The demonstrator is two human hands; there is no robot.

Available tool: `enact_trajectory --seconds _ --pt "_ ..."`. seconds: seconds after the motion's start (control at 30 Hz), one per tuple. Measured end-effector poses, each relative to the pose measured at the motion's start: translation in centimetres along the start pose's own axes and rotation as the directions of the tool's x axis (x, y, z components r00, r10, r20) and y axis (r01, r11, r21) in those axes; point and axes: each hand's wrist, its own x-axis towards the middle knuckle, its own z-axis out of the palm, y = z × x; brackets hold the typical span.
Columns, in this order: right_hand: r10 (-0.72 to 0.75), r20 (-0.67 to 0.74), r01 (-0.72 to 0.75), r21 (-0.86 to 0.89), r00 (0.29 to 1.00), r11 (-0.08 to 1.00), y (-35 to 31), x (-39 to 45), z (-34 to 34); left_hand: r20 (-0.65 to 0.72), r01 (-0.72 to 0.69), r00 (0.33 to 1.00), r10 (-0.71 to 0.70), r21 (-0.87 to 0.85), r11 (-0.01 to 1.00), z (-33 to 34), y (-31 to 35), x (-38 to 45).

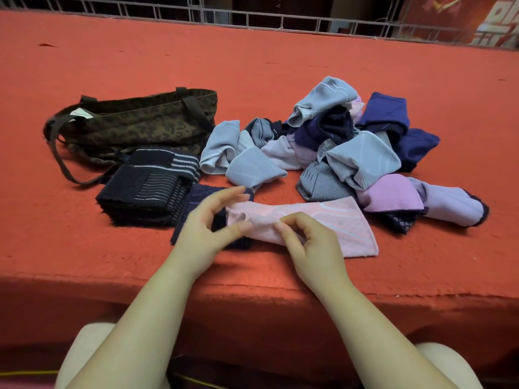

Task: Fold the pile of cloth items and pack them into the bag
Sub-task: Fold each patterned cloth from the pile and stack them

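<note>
Pink knit sleeve [303,228] lies flat on the red cloth [112,262], just in front of the unfolded pile [351,147]. Right hand [311,245] pinches its near edge; left hand [205,228] has fingers loosely spread at its left end, grip unclear. Looks light, soft, stretchy, probably floppy: take it by both ends. Leopard-print bag [134,122] sits left of the pile, dark folded stack [146,189] in front of it.

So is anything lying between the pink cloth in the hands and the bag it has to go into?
Yes. The stack of folded dark cloths sits between the pink cloth and the leopard-print bag, right against the bag's near side. The bag lies flat, so its opening isn't clearly accessible.
</note>
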Motion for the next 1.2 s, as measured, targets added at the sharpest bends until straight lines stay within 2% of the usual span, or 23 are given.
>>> enact_trajectory --seconds 0.03,0.07,0.13,0.27,0.4,0.47,0.57,0.63,0.7,0.77,0.83,0.9,0.97,1.07,1.2 --pt "-0.007 0.008 0.007 -0.007 1.000 1.000 0.0 0.0 0.0 0.035 0.006 0.999 -0.009 0.100 0.995 0.3 0.1 -0.1" --pt "-0.012 0.013 0.012 -0.009 1.000 1.000 0.0 0.0 -0.1 0.012 0.032 0.999 -0.034 0.146 0.989 0.5 0.1 -0.1" --pt "-0.028 0.016 0.029 -0.012 0.999 1.000 -0.1 0.0 -0.1 -0.053 0.085 0.996 -0.078 0.143 0.986 0.5 0.0 0.1" --pt "-0.067 0.063 0.068 -0.026 0.996 0.997 -0.3 -0.3 -0.4 -0.078 0.100 0.993 -0.093 0.091 0.991 0.7 0.2 -0.1" --pt "-0.161 0.105 0.184 -0.272 0.981 0.944 0.7 -0.9 -2.0 -0.165 0.104 0.983 -0.084 0.115 0.988 0.8 0.4 -0.1" --pt "-0.163 0.083 0.182 -0.398 0.983 0.899 1.8 -0.9 -3.7 -0.217 0.093 0.974 -0.068 0.106 0.990 0.6 0.4 0.0" --pt "-0.105 0.037 0.110 -0.499 0.994 0.860 3.5 -0.6 -6.8 -0.257 0.055 0.966 -0.033 0.078 0.995 0.5 0.7 -0.1" --pt "-0.038 0.058 0.061 -0.466 0.998 0.883 4.2 -0.4 -8.7 -0.299 0.039 0.954 -0.013 0.082 0.996 0.6 1.0 -0.2" --pt "0.055 0.072 -0.027 -0.339 0.996 0.940 3.9 -0.4 -10.4 -0.356 0.029 0.934 0.012 0.108 0.994 0.5 1.4 0.0" --pt "0.142 0.078 -0.132 -0.114 0.987 0.985 2.8 -0.1 -11.5 -0.414 0.018 0.910 0.036 0.127 0.992 0.3 2.7 0.4" --pt "0.192 0.005 -0.191 0.092 0.981 0.977 1.4 0.6 -12.2 -0.440 0.010 0.894 0.083 0.206 0.979 0.2 4.4 0.9" --pt "0.245 -0.058 -0.230 0.191 0.968 0.954 0.3 1.3 -12.8 -0.435 0.052 0.896 0.087 0.298 0.953 0.2 6.1 1.4" --pt "0.278 -0.085 -0.268 0.118 0.957 0.956 -0.1 1.9 -13.3 -0.407 0.140 0.913 0.015 0.348 0.927 0.3 6.7 2.1" --pt "0.349 -0.053 -0.353 -0.138 0.936 0.925 0.5 2.1 -13.8 -0.329 0.247 0.937 -0.115 0.394 0.885 1.0 5.9 2.1" --pt "0.469 -0.097 -0.474 -0.314 0.878 0.823 2.1 1.2 -13.7 -0.149 0.215 0.976 -0.161 0.507 0.835 3.7 4.3 0.0"
